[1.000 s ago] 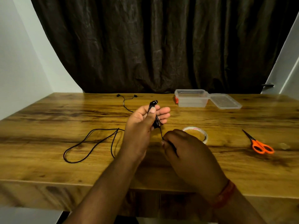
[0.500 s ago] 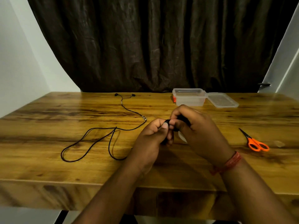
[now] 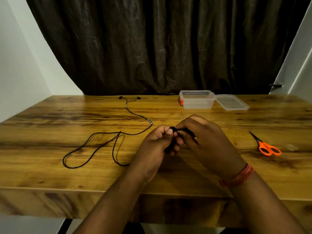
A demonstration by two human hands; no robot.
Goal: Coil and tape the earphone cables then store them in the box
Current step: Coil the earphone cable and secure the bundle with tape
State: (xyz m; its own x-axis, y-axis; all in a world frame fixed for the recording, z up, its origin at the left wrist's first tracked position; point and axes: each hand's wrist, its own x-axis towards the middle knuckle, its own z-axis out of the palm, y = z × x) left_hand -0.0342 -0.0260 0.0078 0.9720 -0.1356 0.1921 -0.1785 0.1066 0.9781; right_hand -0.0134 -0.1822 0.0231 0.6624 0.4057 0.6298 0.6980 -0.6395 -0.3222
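Left of my hands, the earphone cable (image 3: 94, 146) lay in slack loops on the tabletop (image 3: 50, 174): thin, limp, light, likely to spring loose. My left hand (image 3: 157, 146) pinched the started coil (image 3: 172, 137); my right hand (image 3: 202, 137) curled round the strand against it. Beyond the hands, the box (image 3: 196, 99) sat open; right, the scissors (image 3: 265, 146).

Orange-handled scissors (image 3: 266, 146) lie on the wooden table (image 3: 50, 166) before a dark curtain (image 3: 160, 48), perhaps pleated.
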